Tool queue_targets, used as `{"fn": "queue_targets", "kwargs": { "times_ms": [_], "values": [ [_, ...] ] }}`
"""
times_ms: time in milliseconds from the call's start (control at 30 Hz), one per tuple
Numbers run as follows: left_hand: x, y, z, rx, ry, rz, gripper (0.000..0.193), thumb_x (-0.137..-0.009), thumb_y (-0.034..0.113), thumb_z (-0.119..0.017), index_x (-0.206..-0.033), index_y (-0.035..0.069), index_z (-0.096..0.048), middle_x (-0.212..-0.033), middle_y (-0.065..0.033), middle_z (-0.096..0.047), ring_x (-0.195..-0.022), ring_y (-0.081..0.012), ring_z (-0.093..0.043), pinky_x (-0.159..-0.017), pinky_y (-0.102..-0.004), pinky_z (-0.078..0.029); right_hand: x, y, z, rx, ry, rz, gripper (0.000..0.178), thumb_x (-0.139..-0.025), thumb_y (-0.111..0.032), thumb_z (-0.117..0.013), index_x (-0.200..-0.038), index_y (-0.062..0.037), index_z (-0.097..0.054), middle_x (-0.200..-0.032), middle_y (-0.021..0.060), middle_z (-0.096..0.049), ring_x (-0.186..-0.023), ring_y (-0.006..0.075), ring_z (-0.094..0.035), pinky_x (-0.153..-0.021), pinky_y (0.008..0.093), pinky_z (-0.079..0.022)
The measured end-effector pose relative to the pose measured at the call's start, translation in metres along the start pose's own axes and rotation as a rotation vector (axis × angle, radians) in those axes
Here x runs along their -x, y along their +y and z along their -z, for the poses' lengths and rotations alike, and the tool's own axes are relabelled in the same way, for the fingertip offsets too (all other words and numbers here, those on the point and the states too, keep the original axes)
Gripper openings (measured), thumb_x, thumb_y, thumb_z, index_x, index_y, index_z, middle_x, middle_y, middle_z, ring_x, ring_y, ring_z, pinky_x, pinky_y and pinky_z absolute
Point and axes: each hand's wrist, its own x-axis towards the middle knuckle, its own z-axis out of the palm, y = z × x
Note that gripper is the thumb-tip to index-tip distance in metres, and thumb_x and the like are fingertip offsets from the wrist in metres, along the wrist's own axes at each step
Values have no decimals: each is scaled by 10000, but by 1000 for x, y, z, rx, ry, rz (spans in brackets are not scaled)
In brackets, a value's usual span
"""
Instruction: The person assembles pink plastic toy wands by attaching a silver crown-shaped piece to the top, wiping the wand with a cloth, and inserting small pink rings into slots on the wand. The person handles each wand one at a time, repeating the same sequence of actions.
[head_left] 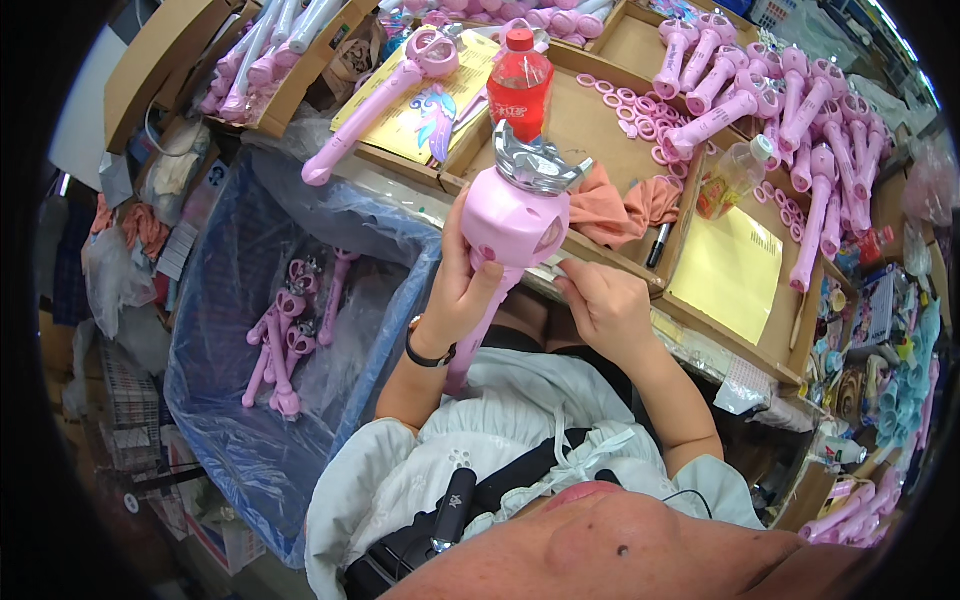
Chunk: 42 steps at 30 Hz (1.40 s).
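Observation:
My left hand (460,295) is wrapped round a pink toy wand (515,220) just under its wide head. A shiny silver crown (535,165) tops the head, and the pink handle slants down toward my lap. To the right of the wand, my right hand (608,308) is closed, with thumb and forefinger pinched together close to the wand's neck. Whatever is between those fingertips, if anything, is too small to make out. Another pink wand (375,115) with a ring-shaped head lies across the yellow paper (385,130) at the table's left, near a unicorn-shaped cutout (435,120).
A blue-lined bin (215,425) at left holds several pink wands (285,350). Cardboard trays (590,130) on the table contain pink rings (640,115), an orange cloth (620,210), a marker (659,246) and piled wands (800,110). A red-liquid bottle (520,85) stands behind the crown.

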Motion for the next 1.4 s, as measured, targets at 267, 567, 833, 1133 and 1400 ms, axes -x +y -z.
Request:
{"fn": "queue_targets", "kwargs": {
  "times_ms": [267,567,833,1133,1400],
  "values": [
    [4,-6,0,21,-4,26,775,-926,347,-543,-1437,-32,-101,-1435,-169,-270,-1307,-232,-299,-1075,-361,-239,11,-10,-5,-364,-180,-431,203,-894,-227,-572,-927,-33,-620,-579,60,-571,-478,184,-540,-461,290,-420],
    [7,-8,-2,-21,-21,-1,796,-921,359,-547,-1440,-34,-89,-1440,-180,-265,-1307,-240,-305,-1079,-368,-236,1,-6,11,-691,-428,-759,263,-944,-234,-497,-968,-18,-647,-566,41,-593,-491,106,-563,-472,248,-429],
    [9,-10,0,-48,-23,-13,786,-928,344,-535,-1441,-36,-77,-1442,-187,-263,-1307,-246,-310,-1077,-369,-243,14,-7,-7,-460,-159,-498,173,-893,-172,-574,-913,-19,-651,-583,114,-602,-540,236,-625,-506,333,-468],
    [5,-8,-1,-41,-34,-5,753,-933,309,-532,-1437,-36,-93,-1430,-177,-277,-1301,-238,-310,-1074,-363,-244,19,9,-19,-60,29,1,166,-806,-130,-657,-905,-10,-598,-653,110,-577,-572,269,-585,-504,364,-447],
    [4,-16,-1,-17,12,90,654,-956,221,-503,-1431,-25,-126,-1399,-144,-310,-1266,-205,-336,-1055,-343,-275,7,32,-22,264,12,293,190,-780,-169,-647,-916,-48,-594,-659,21,-497,-594,170,-528,-545,286,-420]
  ]
}}
